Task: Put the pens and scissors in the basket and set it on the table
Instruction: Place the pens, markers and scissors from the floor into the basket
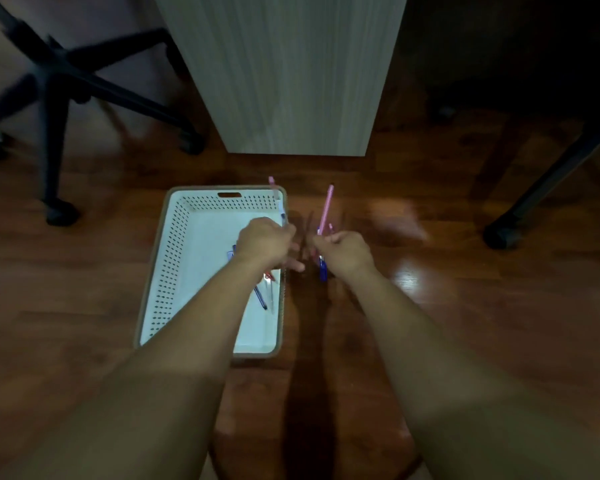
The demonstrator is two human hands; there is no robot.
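Observation:
A white perforated basket point(174, 258) with a tan rim rests on the wooden floor. Inside it lie a blue pen point(261, 299) and something red and silver point(268, 277), partly hidden under my left arm. My left hand point(264, 242) hovers over the basket's right rim, closed on a pink-topped pen point(277, 199) that points away from me. My right hand point(343, 251) is just right of the basket above the floor, closed on a pink pen point(326, 209) and a blue pen point(322, 270). No scissors can be clearly made out.
A pale wooden panel point(291, 74) stands upright behind the basket. The black wheeled base of an office chair point(59, 95) is at the back left. Another dark chair leg with a caster point(503, 233) is at the right. Dark space lies under furniture at the back right.

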